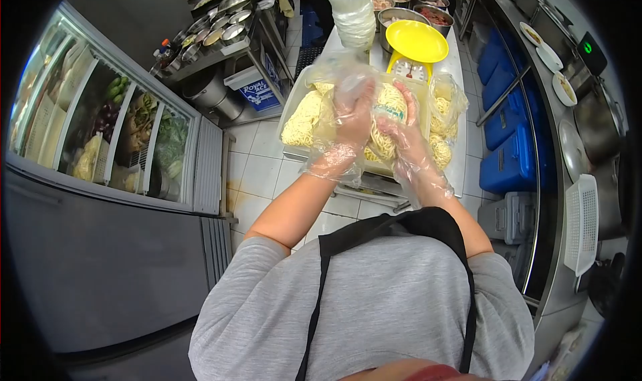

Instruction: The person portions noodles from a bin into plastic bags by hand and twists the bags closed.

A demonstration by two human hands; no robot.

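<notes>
Both my hands wear clear plastic gloves above a pale tub (286,142) of yellow noodles (302,120). My right hand (405,130) is closed around a clear plastic bag of noodles (390,103) with green print. Close to that bag's left side is my left hand (353,110), smeared by motion and veiled by loose clear plastic, so its grip is unclear. More bagged noodles (442,117) lie at the tub's right. Just beyond the hands stands a kitchen scale (409,69) with a yellow pan (418,41).
A stack of clear plastic bags (351,17) and metal bowls of ingredients (431,13) stand farther back on the table. At left is a glass-front fridge (110,123); at right, a steel counter (558,274) above blue bins (506,160). Another person (314,0) stands at the far end.
</notes>
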